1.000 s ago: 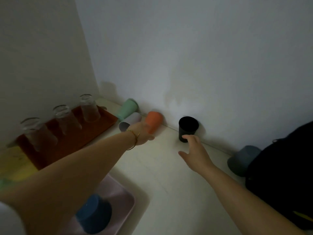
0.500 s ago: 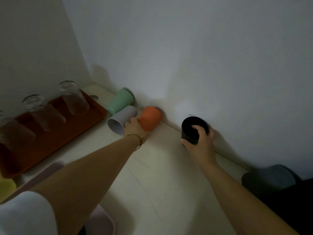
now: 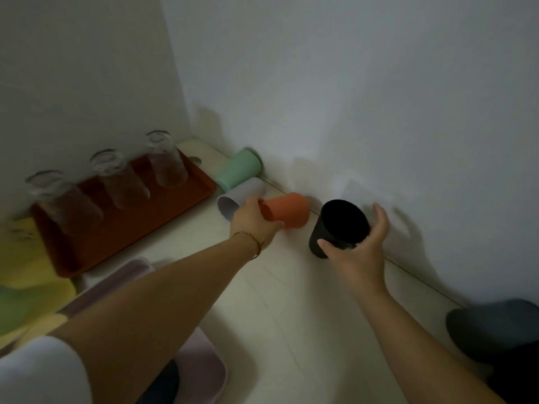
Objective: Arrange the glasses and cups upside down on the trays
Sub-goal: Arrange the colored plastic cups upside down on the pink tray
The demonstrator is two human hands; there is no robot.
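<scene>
Two hands at work, dim light. Left hand (image 3: 253, 217) wraps the orange cup's (image 3: 287, 210) mouth end; fingers hidden behind it. Right hand (image 3: 360, 247) clasps the tilted black cup (image 3: 338, 225), thumb on its near wall. Grey cup (image 3: 493, 328) at 4 o'clock blurred, cut off. Three glasses (image 3: 166, 160) inverted on the red tray (image 3: 128, 225), 10 o'clock.

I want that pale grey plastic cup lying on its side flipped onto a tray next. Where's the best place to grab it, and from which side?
Grip the pale grey plastic cup around its side wall near the open mouth, coming from above. It lies on its side with the mouth toward the camera, wedged between the mint green cup and the left hand, so only its top is free.
</scene>
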